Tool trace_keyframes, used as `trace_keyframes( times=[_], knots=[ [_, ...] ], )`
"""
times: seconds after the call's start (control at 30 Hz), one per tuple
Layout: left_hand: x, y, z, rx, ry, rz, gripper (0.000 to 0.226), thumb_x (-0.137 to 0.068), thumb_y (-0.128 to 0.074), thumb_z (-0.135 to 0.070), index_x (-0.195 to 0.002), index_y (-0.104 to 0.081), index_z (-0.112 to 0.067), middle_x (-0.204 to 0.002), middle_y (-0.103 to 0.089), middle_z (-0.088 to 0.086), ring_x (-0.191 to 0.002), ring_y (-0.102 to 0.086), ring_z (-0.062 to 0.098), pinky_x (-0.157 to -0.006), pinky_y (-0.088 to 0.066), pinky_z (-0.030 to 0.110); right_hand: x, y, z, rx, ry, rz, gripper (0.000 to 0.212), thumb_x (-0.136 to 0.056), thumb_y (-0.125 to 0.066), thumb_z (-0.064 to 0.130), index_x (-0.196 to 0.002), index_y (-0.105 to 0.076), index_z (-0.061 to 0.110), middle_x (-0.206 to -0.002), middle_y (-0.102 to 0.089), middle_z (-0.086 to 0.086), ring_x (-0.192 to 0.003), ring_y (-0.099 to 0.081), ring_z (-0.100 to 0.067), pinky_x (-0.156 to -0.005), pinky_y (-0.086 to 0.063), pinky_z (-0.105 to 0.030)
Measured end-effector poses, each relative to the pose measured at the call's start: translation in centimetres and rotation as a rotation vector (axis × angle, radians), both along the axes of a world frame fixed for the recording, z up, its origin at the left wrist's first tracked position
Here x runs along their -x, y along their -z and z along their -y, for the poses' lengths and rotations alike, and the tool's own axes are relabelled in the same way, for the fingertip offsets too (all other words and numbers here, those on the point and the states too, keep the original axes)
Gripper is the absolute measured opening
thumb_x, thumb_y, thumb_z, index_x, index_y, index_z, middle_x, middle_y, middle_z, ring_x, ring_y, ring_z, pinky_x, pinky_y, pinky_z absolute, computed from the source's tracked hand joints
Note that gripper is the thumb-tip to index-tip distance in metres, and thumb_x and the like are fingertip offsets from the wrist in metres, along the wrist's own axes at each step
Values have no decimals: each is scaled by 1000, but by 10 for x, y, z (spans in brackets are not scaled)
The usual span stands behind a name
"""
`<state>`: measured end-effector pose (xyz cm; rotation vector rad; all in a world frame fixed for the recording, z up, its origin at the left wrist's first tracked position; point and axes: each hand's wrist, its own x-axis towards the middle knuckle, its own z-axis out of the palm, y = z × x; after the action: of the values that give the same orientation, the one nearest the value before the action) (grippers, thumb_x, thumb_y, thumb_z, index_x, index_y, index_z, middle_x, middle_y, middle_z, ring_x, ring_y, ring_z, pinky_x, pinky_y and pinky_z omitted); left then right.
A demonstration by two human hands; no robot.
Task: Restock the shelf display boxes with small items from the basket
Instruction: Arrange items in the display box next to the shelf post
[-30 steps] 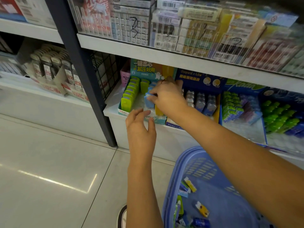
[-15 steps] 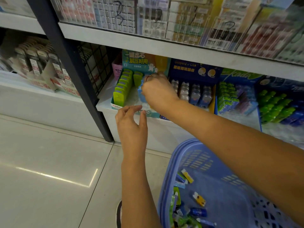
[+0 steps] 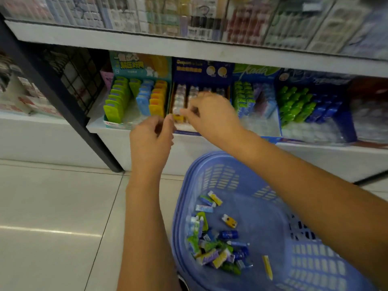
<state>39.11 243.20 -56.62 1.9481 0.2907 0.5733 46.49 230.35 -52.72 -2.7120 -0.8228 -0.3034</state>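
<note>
Left hand [image 3: 151, 139] and right hand [image 3: 212, 117] meet at the shelf [image 3: 117, 143] front edge, fingers curled. Blur hides any grasp. The basket [image 3: 220, 179] sits clear below.

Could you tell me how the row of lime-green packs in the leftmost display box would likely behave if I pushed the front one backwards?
The lime-green packs stand on edge in a close row, so a push would probably tip them against one another. They look flat and moulded, so they are likely stiff and light to lift.
</note>
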Motion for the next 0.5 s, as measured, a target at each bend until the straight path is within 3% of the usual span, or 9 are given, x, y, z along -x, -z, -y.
trace_keyframes(
  times=[0.03, 0.1, 0.17, 0.23, 0.3, 0.33, 0.37, 0.43, 0.5],
  knots=[
    [-1, 1, 11, -25, 57, -39, 35, -93, -51, -36, -61, -57, -23, -49, -58, -10, -47, -57, 5, -51, -49, 24, 10, 8, 28, -8, 42, -100, 40, -93, -52, 39, -74, -67, 7, -77, -64, -14, -73, -59, -30, -69, -50, -42],
    [-3, 10, 36, -105, 199, -214, 38, -94, -54, -32, -59, -58, -19, -48, -59, -7, -46, -59, 5, -51, -48, 23, 30, 38, 81, 132, 116, -342, 39, -92, -54, 35, -77, -67, 2, -77, -65, -20, -74, -61, -33, -68, -51, -43],
    [-3, 27, 68, -168, 404, -470, 36, -94, -55, -26, -65, -63, -6, -61, -65, 11, -63, -67, 23, -62, -53, 31, 53, 77, 125, 274, 149, -650, 26, -90, -58, 25, -86, -70, 2, -89, -69, -17, -87, -64, -31, -76, -51, -40],
    [1, 50, 99, -308, 619, -737, 35, -93, -54, -20, -67, -61, 1, -68, -59, 24, -65, -59, 33, -67, -51, 37, 75, 119, 158, 324, 137, -889, 15, -88, -63, 20, -90, -71, 8, -94, -69, -9, -93, -63, -26, -81, -49, -34],
    [11, 77, 127, -458, 797, -965, 34, -93, -52, -14, -60, -54, -5, -64, -47, 23, -59, -47, 32, -61, -42, 36, 95, 159, 180, 352, 118, -1025, 9, -86, -65, 20, -86, -68, 11, -89, -66, -7, -88, -58, -23, -79, -45, -31],
    [17, 91, 139, -507, 868, -1067, 27, -94, -51, -12, -70, -61, -4, -72, -50, 29, -66, -53, 34, -66, -45, 37, 103, 176, 187, 356, 111, -1077, 12, -85, -65, 20, -91, -67, 9, -92, -65, -9, -89, -56, -23, -81, -44, -31],
    [24, 108, 149, -550, 935, -1146, 22, -95, -49, -12, -91, -66, 2, -93, -55, 35, -86, -59, 40, -78, -48, 41, 111, 192, 193, 347, 108, -1131, 17, -85, -65, 18, -95, -66, 5, -94, -62, -12, -90, -55, -22, -85, -42, -31],
    [40, 137, 159, -653, 1035, -1239, 31, -95, -53, -15, -119, -58, 4, -122, -55, 29, -111, -55, 39, -93, -45, 41, 128, 221, 199, 333, 55, -1240, 19, -85, -67, 12, -95, -61, -3, -94, -54, -14, -91, -49, -16, -91, -34, -27],
    [53, 159, 160, -784, 1114, -1242, 40, -89, -61, -15, -127, -54, -4, -127, -56, 20, -113, -56, 34, -92, -47, 37, 141, 246, 202, 411, -46, -1212, 58, -73, -80, 23, -120, -54, 4, -119, -51, -13, -109, -50, -22, -99, -37, -30]
  ],
)
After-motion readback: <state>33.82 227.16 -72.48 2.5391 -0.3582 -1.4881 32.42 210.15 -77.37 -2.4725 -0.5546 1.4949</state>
